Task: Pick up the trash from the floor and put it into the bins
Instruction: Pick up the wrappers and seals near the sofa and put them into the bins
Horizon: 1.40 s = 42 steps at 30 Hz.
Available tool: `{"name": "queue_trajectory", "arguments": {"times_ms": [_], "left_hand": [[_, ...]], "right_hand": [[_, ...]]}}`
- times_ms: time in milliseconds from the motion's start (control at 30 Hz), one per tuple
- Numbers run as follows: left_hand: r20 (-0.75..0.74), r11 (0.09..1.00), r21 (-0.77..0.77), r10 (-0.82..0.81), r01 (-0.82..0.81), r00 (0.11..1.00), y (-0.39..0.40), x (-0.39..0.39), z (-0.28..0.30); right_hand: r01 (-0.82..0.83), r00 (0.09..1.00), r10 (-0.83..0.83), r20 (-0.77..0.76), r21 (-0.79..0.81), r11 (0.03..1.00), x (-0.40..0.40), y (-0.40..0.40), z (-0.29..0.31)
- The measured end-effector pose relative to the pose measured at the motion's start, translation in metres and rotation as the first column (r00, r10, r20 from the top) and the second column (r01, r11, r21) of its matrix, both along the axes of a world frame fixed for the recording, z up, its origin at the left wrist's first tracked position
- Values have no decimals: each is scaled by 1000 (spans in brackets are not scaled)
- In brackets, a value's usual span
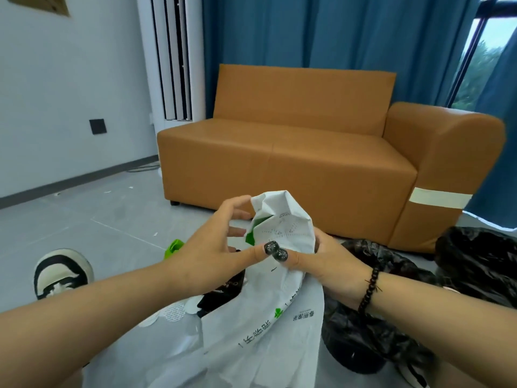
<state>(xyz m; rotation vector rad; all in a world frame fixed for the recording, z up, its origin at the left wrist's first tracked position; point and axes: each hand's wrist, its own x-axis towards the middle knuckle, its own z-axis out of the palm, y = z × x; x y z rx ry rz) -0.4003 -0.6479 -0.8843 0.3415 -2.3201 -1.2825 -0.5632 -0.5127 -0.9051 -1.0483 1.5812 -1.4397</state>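
Between my two hands, in front of my chest, I held a crumpled white bag [279, 228] with green print, its long tail hanging down over my lap. My right hand [333, 264] gripped its right side, fingers curled behind the paper and thumb pressed on the front. My left hand [212, 242] touched it from the left with its thumb against the front and its fingers spread and bent, only loosely cupping the top.

To my right stood two bins lined with black plastic, the near bin [372, 303] just beside my right wrist and the far bin [475, 256] near the sofa [293, 152].

I judged the risks this way: the bag was large and springy, so it could unfold and drape over the near bin's rim instead of dropping in. The loose liner could also be pushed down with it. My left hand's light hold might let the top slip.

I counted one white bag, two bins, one green scrap [174, 247] on the floor past my left hand, one shoe [63, 271] at left, and a few white flecks farther off.
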Motion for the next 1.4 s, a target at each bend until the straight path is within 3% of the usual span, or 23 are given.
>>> {"name": "queue_trajectory", "arguments": {"times_ms": [133, 367, 567, 733, 900, 1000, 1067, 1167, 1267, 1400], "left_hand": [[-36, 998, -15, 63, -64, 997, -9, 1, 0], [-119, 997, 72, -17, 25, 993, -20, 3, -4], [-156, 989, 149, 9, 15, 988, -13, -4, 6], [-134, 977, -29, 204, -209, 970, -14, -7, 8], [-132, 954, -25, 293, -298, 947, -20, -5, 2], [-93, 972, 33, 236, -234, 967, -10, -2, 5], [37, 993, 100, 63, -66, 997, -7, 2, 6], [184, 995, 40, -97, 91, 978, -10, 5, 2], [118, 995, 40, -91, 86, 989, -14, 5, -2], [16, 977, 193, -91, 86, 996, -15, 5, -4]], "right_hand": [[-148, 989, 148, 2, 62, 987, 8, 1, -3], [-302, 948, 314, -57, 158, 940, 10, 8, 2], [-356, 927, 374, -26, 250, 900, 8, 9, 5], [-123, 949, 183, -257, 233, 965, 13, 7, 1], [-25, 965, 74, -252, 191, 981, 16, 9, -8], [18, 987, 0, -162, 112, 994, 22, 6, -12], [56, 994, -47, -93, 92, 994, 22, 6, -13], [92, 995, -89, -51, 67, 993, 20, 6, -11], [90, 993, -84, -81, 67, 994, 18, 7, -11], [35, 988, -22, -151, 78, 996, 23, 11, -14]]}}
